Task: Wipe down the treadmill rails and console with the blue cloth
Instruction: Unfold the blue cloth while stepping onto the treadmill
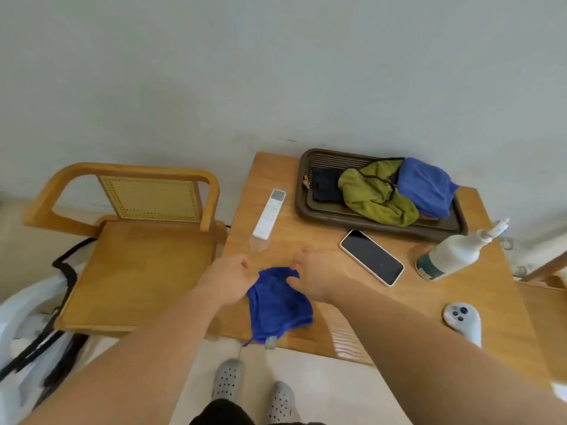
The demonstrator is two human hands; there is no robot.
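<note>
A dark blue cloth (277, 305) hangs bunched between my two hands, above the near edge of a wooden table (310, 240). My left hand (228, 280) pinches its upper left corner. My right hand (316, 277) grips its upper right edge. The cloth's lower end dangles past the table edge, with a small tag at the bottom. No treadmill is in view.
On the table lie a white remote (270, 214), a phone (371, 257), a white spray bottle (454, 253) on its side and a white controller (463, 320). A dark tray (310, 207) holds a green cloth (374, 194) and another blue cloth (426, 185). A wooden chair (138, 250) stands left.
</note>
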